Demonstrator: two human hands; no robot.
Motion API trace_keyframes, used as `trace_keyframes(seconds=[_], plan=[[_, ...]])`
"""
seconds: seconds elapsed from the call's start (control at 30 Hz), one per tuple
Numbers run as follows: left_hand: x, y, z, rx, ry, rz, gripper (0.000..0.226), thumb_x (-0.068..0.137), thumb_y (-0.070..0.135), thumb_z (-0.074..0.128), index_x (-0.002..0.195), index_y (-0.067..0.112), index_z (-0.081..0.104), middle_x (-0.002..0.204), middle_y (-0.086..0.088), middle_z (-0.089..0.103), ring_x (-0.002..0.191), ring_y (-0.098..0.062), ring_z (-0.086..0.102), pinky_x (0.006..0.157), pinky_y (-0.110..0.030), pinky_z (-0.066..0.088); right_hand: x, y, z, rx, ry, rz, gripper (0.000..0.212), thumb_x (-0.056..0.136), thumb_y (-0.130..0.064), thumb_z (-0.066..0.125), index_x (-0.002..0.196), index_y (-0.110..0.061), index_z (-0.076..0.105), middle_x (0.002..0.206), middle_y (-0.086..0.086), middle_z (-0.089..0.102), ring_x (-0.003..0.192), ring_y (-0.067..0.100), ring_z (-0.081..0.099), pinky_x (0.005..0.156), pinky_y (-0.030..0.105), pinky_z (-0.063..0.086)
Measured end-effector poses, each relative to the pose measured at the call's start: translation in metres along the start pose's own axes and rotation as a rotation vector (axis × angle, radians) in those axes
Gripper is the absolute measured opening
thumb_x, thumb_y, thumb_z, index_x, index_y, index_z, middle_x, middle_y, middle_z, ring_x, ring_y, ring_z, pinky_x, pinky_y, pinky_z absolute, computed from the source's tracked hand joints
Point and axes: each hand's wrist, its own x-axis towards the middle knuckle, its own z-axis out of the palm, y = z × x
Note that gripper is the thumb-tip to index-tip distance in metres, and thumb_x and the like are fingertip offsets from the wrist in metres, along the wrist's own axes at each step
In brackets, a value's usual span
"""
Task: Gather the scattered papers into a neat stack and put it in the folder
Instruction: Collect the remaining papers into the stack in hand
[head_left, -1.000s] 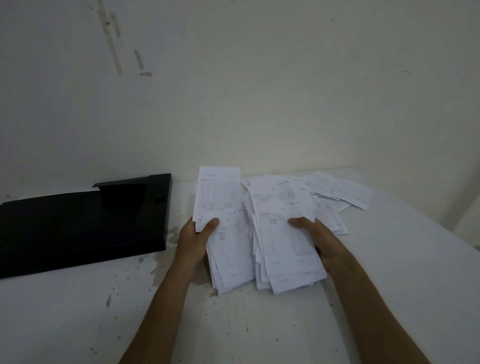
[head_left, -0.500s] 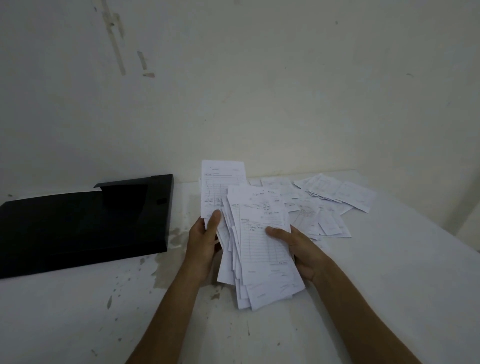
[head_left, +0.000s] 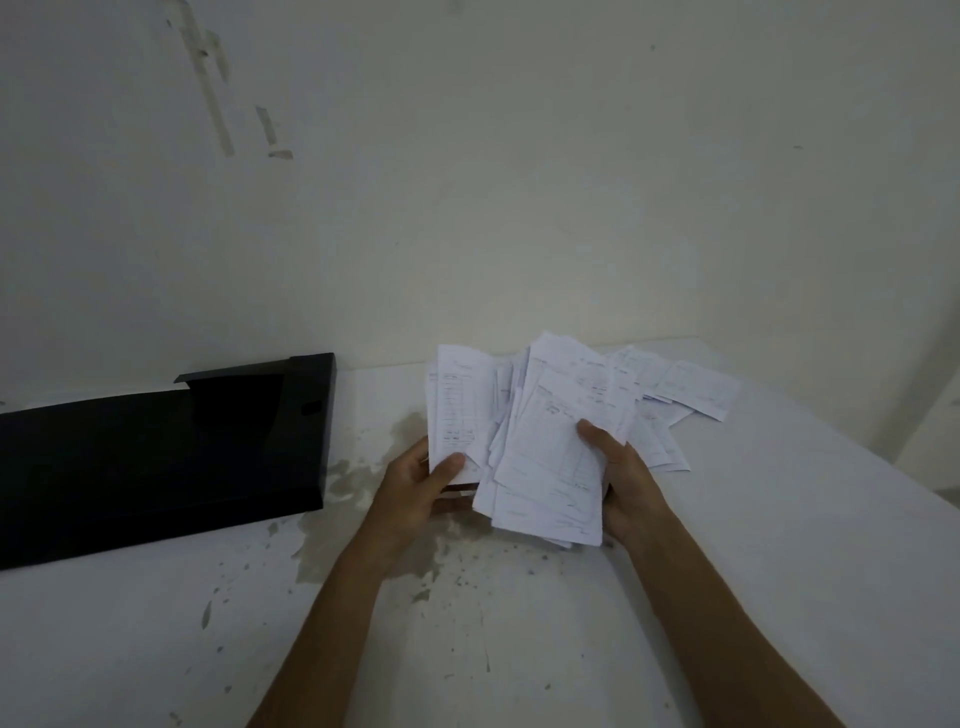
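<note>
My left hand (head_left: 415, 483) pinches one slip (head_left: 457, 410); my right hand (head_left: 621, 478) grips the ragged bundle (head_left: 550, 467). I should tap edges square on the counter (head_left: 519, 623) below.

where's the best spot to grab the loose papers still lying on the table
Probably the near edge of the loose papers, coming from the right with the right hand: they lie flat and fanned behind the held bundle, so sliding fingers under suits them.
</note>
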Motion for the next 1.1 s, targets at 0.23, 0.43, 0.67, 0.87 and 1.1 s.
trace_keyframes(seconds=[0.23,0.43,0.67,0.87,1.1], plan=[[-0.003,0.005,0.005,-0.041,-0.123,-0.201,0.064,0.087,0.065,0.03,0.124,0.025,0.064,0.113,-0.005,0.074,0.102,-0.024,0.071,0.084,-0.037,0.055,-0.003,0.008,0.006,-0.077,-0.031,0.049,0.041,0.093,-0.013,0.067,0.132,-0.007,0.06,0.125,0.019,0.069,0.113,0.038,0.067,0.089,0.053,0.057],[-0.001,0.003,0.012,0.051,-0.071,-0.202,0.044,0.081,0.064,0.048,0.111,0.035,0.064,0.113,0.005,0.073,0.101,-0.013,0.07,0.094,-0.035,0.051,-0.01,0.019,0.018,-0.329,-0.186,-0.03,0.038,0.092,-0.014,0.069,0.129,-0.014,0.061,0.121,0.01,0.073,0.109,0.03,0.071,0.09,0.048,0.058],[0.002,-0.009,0.0,0.1,0.042,-0.128,0.034,0.086,0.035,0.07,0.12,0.031,0.064,0.111,0.01,0.073,0.099,-0.009,0.07,0.085,-0.026,0.054,0.0,0.044,0.025,-0.857,-0.197,-0.313,0.063,0.093,-0.041,0.067,0.145,-0.027,0.036,0.13,-0.016,0.054,0.115,0.002,0.057,0.085,0.015,0.051],[0.009,-0.016,-0.028,0.109,0.288,-0.146,0.042,0.091,0.033,0.066,0.131,0.022,0.058,0.122,0.0,0.066,0.107,-0.02,0.062,0.098,-0.043,0.049,0.013,0.014,-0.006,-1.151,0.272,-0.619,0.034,0.095,-0.043,0.063,0.125,-0.029,0.06,0.103,-0.007,0.067,0.081,0.006,0.064,0.069,0.021,0.05],[0.012,-0.019,-0.028,0.118,0.353,-0.133,0.036,0.092,0.026,0.066,0.126,0.016,0.06,0.117,-0.005,0.066,0.099,-0.022,0.062,0.09,-0.039,0.051,0.021,-0.025,-0.042,-1.403,0.816,-0.585,0.033,0.092,-0.049,0.061,0.117,-0.027,0.066,0.113,0.002,0.063,0.11,0.026,0.052,0.08,0.034,0.04]])
